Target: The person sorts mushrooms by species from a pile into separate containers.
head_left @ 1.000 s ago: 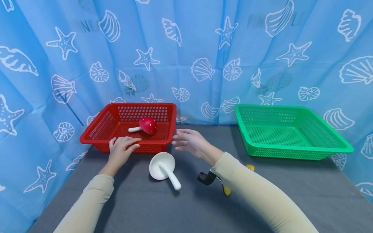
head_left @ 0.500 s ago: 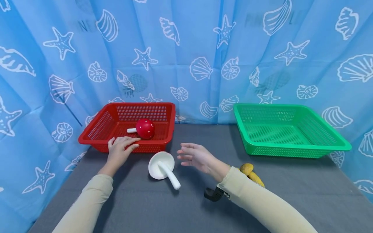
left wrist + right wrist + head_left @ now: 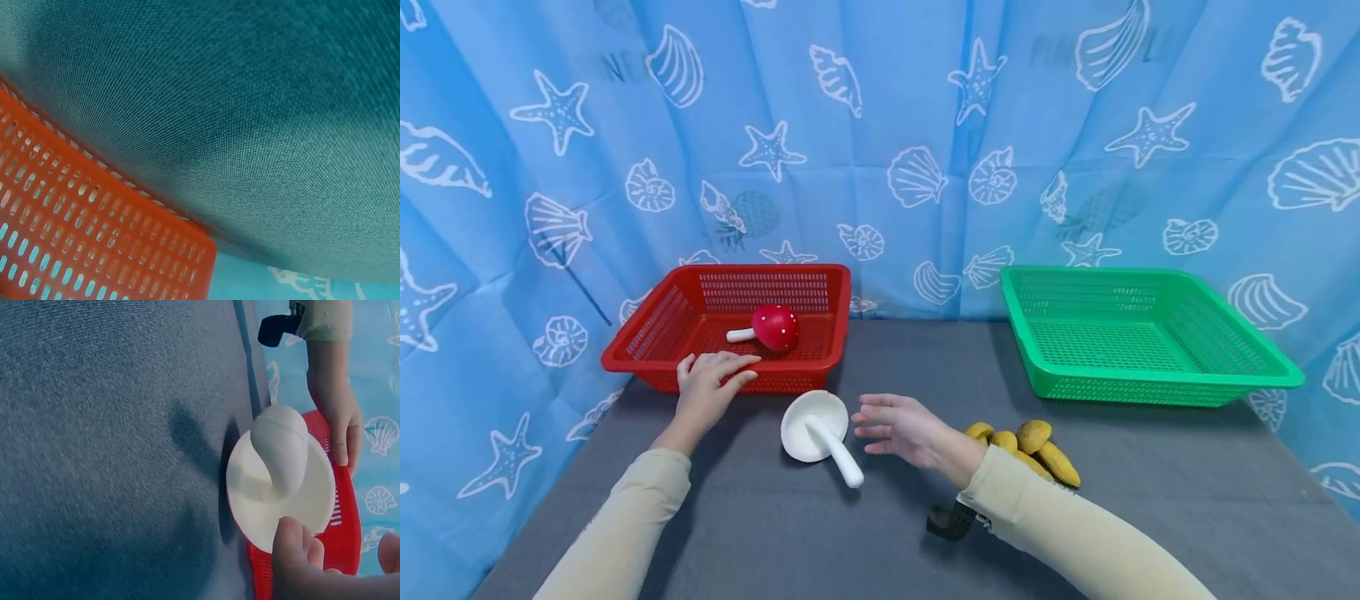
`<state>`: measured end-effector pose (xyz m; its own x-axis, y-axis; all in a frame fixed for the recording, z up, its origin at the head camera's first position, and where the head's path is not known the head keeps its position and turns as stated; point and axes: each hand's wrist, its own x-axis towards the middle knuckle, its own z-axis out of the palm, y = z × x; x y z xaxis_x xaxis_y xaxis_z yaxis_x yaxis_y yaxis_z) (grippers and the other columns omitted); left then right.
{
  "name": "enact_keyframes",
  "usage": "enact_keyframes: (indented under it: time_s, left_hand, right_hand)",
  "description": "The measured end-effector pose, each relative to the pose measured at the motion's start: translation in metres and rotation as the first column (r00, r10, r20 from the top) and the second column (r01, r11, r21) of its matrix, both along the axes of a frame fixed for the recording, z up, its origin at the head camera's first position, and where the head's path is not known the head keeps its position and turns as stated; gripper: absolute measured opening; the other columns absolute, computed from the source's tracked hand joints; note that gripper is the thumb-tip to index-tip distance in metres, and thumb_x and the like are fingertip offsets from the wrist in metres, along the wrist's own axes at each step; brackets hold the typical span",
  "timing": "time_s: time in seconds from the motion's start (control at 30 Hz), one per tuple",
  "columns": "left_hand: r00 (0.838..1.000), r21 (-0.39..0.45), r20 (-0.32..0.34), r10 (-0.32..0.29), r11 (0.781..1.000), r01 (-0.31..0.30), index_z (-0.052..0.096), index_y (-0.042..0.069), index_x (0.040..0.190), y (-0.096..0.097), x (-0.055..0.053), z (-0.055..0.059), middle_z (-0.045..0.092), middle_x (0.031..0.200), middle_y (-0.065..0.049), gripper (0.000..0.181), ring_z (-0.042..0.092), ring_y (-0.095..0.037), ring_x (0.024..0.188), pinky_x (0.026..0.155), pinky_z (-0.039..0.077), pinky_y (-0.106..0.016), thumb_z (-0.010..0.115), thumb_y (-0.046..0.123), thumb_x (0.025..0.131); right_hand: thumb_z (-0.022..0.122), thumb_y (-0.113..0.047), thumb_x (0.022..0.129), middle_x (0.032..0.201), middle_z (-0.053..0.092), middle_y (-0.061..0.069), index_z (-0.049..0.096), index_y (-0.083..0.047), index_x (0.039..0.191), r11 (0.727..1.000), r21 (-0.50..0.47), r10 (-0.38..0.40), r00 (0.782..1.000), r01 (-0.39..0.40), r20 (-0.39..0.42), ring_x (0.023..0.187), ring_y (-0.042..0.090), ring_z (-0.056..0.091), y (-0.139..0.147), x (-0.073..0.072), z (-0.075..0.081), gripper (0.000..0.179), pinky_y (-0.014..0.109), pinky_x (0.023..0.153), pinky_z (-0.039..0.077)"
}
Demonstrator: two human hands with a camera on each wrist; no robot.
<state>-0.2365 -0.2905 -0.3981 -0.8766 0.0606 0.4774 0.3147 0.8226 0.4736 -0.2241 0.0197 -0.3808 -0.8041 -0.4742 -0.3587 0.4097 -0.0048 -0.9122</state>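
Observation:
My left hand holds the near rim of the red basket, fingers over the edge and thumb on the outer side. Inside that basket lies a toy mushroom with a white-dotted red cap. A second toy mushroom rests upside down on the cloth, its white stem slanting up toward the front right. Just right of it, my right hand hovers with fingers loosely extended and nothing held. In the right wrist view, my right fingers overlap the edge of the white cap underside.
A green basket stands at the back right. Several yellow bananas lie on the grey cloth, partly behind my right forearm. A blue shell-patterned curtain hangs behind the table.
My right hand has moved down from beside the red basket to the upside-down mushroom, uncovering the bananas. The red mushroom has rocked in its basket. My left hand stays on the rim.

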Motion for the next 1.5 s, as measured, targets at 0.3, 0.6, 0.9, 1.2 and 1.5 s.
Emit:
enact_keyframes:
  time_s: [0.3, 0.6, 0.9, 1.2, 1.5]
  left_hand:
    - [1.0, 0.009, -0.012, 0.007, 1.0, -0.007, 0.07, 0.01, 0.119, 0.0, 0.002, -0.003, 0.067, 0.108, -0.014, 0.034, 0.051, -0.034, 0.108, 0.104, 0.011, -0.066, 0.075, 0.015, 0.086]
    - [1.0, 0.014, -0.012, -0.002, 1.0, 0.002, 0.07, 0.01, 0.12, -0.001, 0.002, -0.002, 0.067, 0.109, -0.014, 0.034, 0.051, -0.035, 0.109, 0.103, 0.011, -0.066, 0.074, 0.014, 0.086]
    - [1.0, 0.006, -0.014, 0.01, 1.0, -0.01, 0.07, 0.009, 0.118, -0.001, 0.003, -0.001, 0.067, 0.107, -0.014, 0.033, 0.051, -0.035, 0.108, 0.103, 0.011, -0.067, 0.075, 0.014, 0.085]
    - [1.0, 0.007, -0.008, 0.0, 1.0, 0.0, 0.069, 0.009, 0.12, 0.0, 0.0, 0.0, 0.066, 0.11, -0.016, 0.035, 0.051, -0.036, 0.109, 0.104, 0.011, -0.066, 0.074, 0.014, 0.086]
    - [1.0, 0.007, -0.015, 0.0, 1.0, 0.0, 0.07, 0.009, 0.119, 0.0, -0.001, -0.002, 0.067, 0.109, -0.015, 0.034, 0.051, -0.035, 0.109, 0.104, 0.011, -0.066, 0.074, 0.014, 0.086]
  right_hand:
    - [0.05, -0.01, 0.101, 0.13, 0.052, 0.025, 0.036, 0.006, 0.143, 0.999, -0.007, 0.046, 0.998, -0.045, 0.049, 0.122, 0.04, 0.05, -0.003, 0.011, -0.009, 0.047, 0.056, 0.097, 0.043]
    - [0.05, -0.006, 0.099, 0.122, 0.052, 0.019, 0.035, 0.008, 0.142, 0.997, -0.037, 0.077, 0.994, -0.075, 0.079, 0.116, 0.037, 0.05, -0.006, 0.019, -0.018, 0.048, 0.06, 0.089, 0.046]
    - [0.05, -0.004, 0.099, 0.12, 0.052, 0.022, 0.032, 0.007, 0.144, 0.992, -0.053, 0.123, 0.984, -0.117, 0.127, 0.102, 0.03, 0.057, -0.011, 0.024, -0.019, 0.05, 0.056, 0.088, 0.049]
    - [0.049, 0.002, 0.097, 0.115, 0.055, 0.021, 0.037, 0.01, 0.139, 0.985, -0.085, 0.157, 0.983, -0.149, 0.095, 0.087, 0.021, 0.062, -0.013, 0.022, -0.023, 0.044, 0.044, 0.084, 0.053]
    - [0.048, 0.002, 0.098, 0.117, 0.054, 0.021, 0.04, 0.011, 0.136, 0.981, -0.101, 0.176, 0.98, -0.167, 0.089, 0.09, 0.02, 0.062, -0.009, 0.027, -0.015, 0.039, 0.039, 0.083, 0.053]
